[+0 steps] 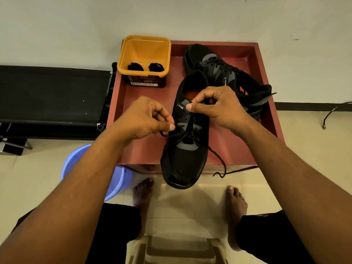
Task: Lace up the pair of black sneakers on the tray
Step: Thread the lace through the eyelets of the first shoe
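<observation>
We see both hands at work on the near sneaker (pixel 182 164), which lies lengthwise on the red-brown tray (pixel 144 149). Its heel points away from us and its toe juts out over the tray's near rim.

The left hand (pixel 150 119) is closed tight, its fingers curled in. Its thumb and forefinger pinch one end of the black lace (pixel 219 159) just left of the sneaker's lower eyelets. The lace runs taut from that pinch into the crossings over the tongue.

The right hand (pixel 215 105) is curled as well, its knuckles raised over the sneaker's opening. Its thumb and forefinger nip the sneaker's upper beside the top eyelets. We cannot tell whether a strand of lace is also caught between them.

The lace's other end trails loose from the sneaker's right side, across the tray floor and over the near rim, where it hangs.

The second sneaker (pixel 215 67) sits at the tray's far right, just behind the first. It is tipped on its side, with laces already crossing its front.

A yellow tub (pixel 144 54) stands in the tray's far left corner with two dark bundles (pixel 135 66) in its bottom. A blue basin (pixel 76 164) stands on the floor to the left, partly behind our left forearm, and a black bench (pixel 51 92) stands beyond it.
</observation>
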`<move>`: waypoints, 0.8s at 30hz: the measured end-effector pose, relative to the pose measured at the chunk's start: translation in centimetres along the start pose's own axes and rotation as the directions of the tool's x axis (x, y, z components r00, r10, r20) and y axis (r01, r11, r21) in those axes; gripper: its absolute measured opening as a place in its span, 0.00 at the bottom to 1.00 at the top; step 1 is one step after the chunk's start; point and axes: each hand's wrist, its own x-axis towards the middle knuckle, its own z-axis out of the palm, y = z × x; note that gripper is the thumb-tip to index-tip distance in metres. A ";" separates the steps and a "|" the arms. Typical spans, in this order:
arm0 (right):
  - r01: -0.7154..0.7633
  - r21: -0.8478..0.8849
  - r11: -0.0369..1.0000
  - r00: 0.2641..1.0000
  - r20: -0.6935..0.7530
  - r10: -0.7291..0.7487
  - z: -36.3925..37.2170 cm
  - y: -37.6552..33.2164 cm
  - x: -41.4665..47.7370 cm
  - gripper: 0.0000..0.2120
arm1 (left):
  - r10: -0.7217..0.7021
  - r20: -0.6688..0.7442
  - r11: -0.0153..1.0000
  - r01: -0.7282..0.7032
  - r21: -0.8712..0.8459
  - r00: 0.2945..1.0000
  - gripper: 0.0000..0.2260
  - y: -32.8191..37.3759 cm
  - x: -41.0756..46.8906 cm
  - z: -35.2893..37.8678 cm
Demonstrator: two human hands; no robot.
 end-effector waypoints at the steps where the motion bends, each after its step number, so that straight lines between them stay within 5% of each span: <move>1: -0.002 0.000 1.000 1.000 0.000 0.002 0.0 0.0 0.0 0.08 | -0.001 -0.009 1.000 0.001 0.008 1.000 0.05 -0.2 0.0 -0.3; 6: 0.000 -0.004 1.000 1.000 -0.004 0.000 -0.1 0.2 0.0 0.08 | 0.069 -0.007 0.994 -0.069 -0.082 0.998 0.08 0.1 -0.1 1.0; 20: -0.002 0.023 1.000 1.000 -0.009 0.003 0.2 0.3 0.1 0.08 | 0.069 -0.091 0.998 -0.068 0.014 0.993 0.04 -1.2 0.6 -0.7; 24: -0.001 0.022 1.000 1.000 -0.008 0.001 0.1 0.4 0.1 0.08 | 0.105 0.002 0.994 -0.105 -0.013 0.995 0.05 -0.6 0.0 0.2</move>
